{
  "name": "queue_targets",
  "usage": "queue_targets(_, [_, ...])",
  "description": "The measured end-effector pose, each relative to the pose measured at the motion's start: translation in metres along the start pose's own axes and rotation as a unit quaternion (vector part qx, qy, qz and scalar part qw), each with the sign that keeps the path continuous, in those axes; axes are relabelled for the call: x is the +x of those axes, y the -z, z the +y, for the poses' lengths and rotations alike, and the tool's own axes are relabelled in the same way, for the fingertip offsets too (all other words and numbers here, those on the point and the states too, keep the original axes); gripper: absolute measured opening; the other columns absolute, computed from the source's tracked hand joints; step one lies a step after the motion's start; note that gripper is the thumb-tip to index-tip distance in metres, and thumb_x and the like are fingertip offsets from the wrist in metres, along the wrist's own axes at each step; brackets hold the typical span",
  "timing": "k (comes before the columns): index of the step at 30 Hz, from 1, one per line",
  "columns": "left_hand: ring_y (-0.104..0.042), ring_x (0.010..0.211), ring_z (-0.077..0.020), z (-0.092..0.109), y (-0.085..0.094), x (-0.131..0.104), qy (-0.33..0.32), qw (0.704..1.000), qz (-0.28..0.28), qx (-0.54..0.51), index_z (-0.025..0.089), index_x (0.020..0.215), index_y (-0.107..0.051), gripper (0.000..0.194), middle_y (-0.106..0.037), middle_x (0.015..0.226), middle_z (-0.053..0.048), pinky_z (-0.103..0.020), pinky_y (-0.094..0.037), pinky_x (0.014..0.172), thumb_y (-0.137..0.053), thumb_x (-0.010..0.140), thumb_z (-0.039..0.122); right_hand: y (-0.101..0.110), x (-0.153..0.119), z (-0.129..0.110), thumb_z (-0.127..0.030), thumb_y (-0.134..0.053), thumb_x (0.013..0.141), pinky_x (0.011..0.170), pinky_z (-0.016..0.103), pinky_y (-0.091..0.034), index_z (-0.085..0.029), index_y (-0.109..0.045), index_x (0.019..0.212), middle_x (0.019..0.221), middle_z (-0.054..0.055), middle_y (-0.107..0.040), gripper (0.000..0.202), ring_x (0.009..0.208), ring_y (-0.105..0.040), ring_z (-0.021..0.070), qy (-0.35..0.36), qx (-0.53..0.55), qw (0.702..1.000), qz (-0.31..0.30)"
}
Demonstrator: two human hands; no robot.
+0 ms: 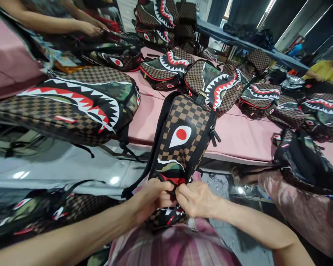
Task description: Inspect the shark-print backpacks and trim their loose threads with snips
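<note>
A brown checkered backpack point(192, 120) with a red-and-white eye patch rests on the edge of the pink table and leans down against my lap. Near its lower end, my left hand point(157, 194) is closed with fingers bent on the bag's fabric. Right beside it, my right hand point(195, 197) is closed too, its knuckles up, pinching the same part of the bag. The two hands almost touch. What exactly lies between the fingertips is hidden. Black zipper pulls point(215, 136) hang at the bag's right side, and a black strap runs down its left side.
A large shark-mouth backpack point(80, 103) lies left on the pink table point(244, 138). More backpacks point(166, 68) stand behind and to the right. A person's hands point(91, 29) work at the upper left. Further bags point(80, 207) sit low at left. Another person's sleeve point(296, 207) is at right.
</note>
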State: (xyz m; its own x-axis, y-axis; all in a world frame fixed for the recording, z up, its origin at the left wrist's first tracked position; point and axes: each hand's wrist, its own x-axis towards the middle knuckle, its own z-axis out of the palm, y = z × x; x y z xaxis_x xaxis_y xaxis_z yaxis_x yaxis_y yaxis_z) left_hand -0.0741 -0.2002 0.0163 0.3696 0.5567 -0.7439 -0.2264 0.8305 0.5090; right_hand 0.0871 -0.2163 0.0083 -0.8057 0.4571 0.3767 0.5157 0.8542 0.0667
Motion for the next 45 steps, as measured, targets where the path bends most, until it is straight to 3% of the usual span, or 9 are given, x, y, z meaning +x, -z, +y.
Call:
queue_targets(3, [-0.037,0.035,-0.0047,-0.018,0.0,-0.002,-0.035,0.996,0.056,-0.053,0.019,0.045,-0.035,0.036,-0.033,0.037,0.009,-0.018,-0.034,0.038,-0.07,0.046,0.014,0.0,-0.005,-0.003,-0.012,-0.037,0.088,0.04,0.025,-0.028,-0.012,-0.059,0.081,0.064,0.001,-0.057,0.023,0.046,-0.046,0.011,-0.006,0.005,1.0,0.008])
queue_targets(9, [-0.061,0.059,-0.0185,-0.036,0.004,0.002,-0.114,0.992,0.011,-0.061,0.014,0.063,-0.056,0.027,-0.058,0.053,0.0,-0.031,-0.05,0.062,-0.075,0.051,0.028,0.004,-0.018,0.003,-0.012,-0.041,0.09,0.044,0.023,-0.037,-0.013,-0.055,0.112,0.106,0.005,-0.066,0.026,0.059,-0.056,0.0092,-0.05,0.07,0.996,-0.008])
queue_targets(14, [-0.065,0.061,-0.0211,-0.039,0.005,0.003,-0.105,0.989,0.091,-0.051,0.018,0.05,-0.041,0.04,-0.054,0.049,0.004,-0.037,-0.051,0.075,-0.078,0.046,0.03,0.029,-0.017,0.01,-0.021,-0.046,0.089,0.071,0.021,-0.047,-0.017,-0.056,0.107,0.101,0.005,-0.066,0.021,0.09,-0.062,0.0123,-0.207,0.219,0.953,-0.015])
queue_targets(18, [-0.067,0.072,-0.0248,-0.038,-0.001,0.003,-0.101,0.994,0.036,-0.005,0.013,0.068,-0.06,0.029,-0.066,0.068,-0.005,-0.039,-0.052,0.077,-0.074,0.054,0.035,0.053,-0.006,0.006,-0.037,-0.052,0.086,0.069,0.027,-0.046,-0.017,-0.05,0.116,0.101,0.008,-0.062,0.036,0.085,-0.061,0.018,-0.325,0.164,0.925,-0.106])
queue_targets(21, [-0.067,0.077,-0.0258,-0.038,-0.003,0.006,-0.108,0.994,0.002,0.012,0.009,0.086,-0.065,0.038,-0.069,0.083,-0.011,-0.04,-0.052,0.079,-0.072,0.06,0.036,0.057,0.001,0.0,-0.03,-0.048,0.089,0.062,0.026,-0.041,-0.019,-0.054,0.106,0.094,0.005,-0.062,0.022,0.077,-0.06,0.0174,-0.377,0.114,0.905,-0.159])
queue_targets(25, [-0.066,0.077,-0.023,-0.044,-0.001,0.011,-0.128,0.992,-0.016,-0.001,0.009,0.092,-0.065,0.039,-0.069,0.085,-0.01,-0.039,-0.05,0.081,-0.071,0.063,0.034,0.045,0.006,-0.012,-0.03,-0.048,0.088,0.054,0.026,-0.032,-0.022,-0.061,0.092,0.083,0.002,-0.063,0.016,0.069,-0.06,0.0169,-0.422,0.054,0.883,-0.198])
queue_targets(32, [-0.059,0.066,-0.0144,-0.055,0.004,0.022,-0.16,0.987,-0.008,0.015,0.012,0.075,-0.062,0.023,-0.064,0.069,-0.002,-0.027,-0.049,0.066,-0.068,0.064,0.031,0.029,0.013,-0.033,-0.03,-0.044,0.09,0.053,0.026,-0.028,-0.024,-0.067,0.089,0.083,0.001,-0.066,0.023,0.069,-0.061,0.0149,-0.499,-0.001,0.848,-0.178])
queue_targets(40, [-0.06,0.078,-0.0196,-0.062,0.018,0.029,-0.181,0.982,-0.042,0.032,0.013,0.083,-0.063,0.025,-0.067,0.082,-0.005,-0.03,-0.048,0.073,-0.062,0.068,0.032,0.031,0.032,-0.046,-0.028,-0.045,0.091,0.052,0.025,-0.029,-0.024,-0.067,0.088,0.082,0.002,-0.066,0.023,0.068,-0.06,0.0131,-0.523,-0.008,0.825,-0.212])
queue_targets(45, [-0.058,0.074,-0.0178,-0.063,0.024,0.031,-0.201,0.977,-0.042,0.053,0.014,0.078,-0.061,0.019,-0.065,0.077,-0.004,-0.028,-0.046,0.071,-0.06,0.069,0.03,0.03,0.04,-0.046,-0.028,-0.043,0.092,0.052,0.025,-0.03,-0.022,-0.066,0.08,0.08,0.002,-0.064,0.026,0.067,-0.06,0.013,-0.515,-0.019,0.825,-0.233])
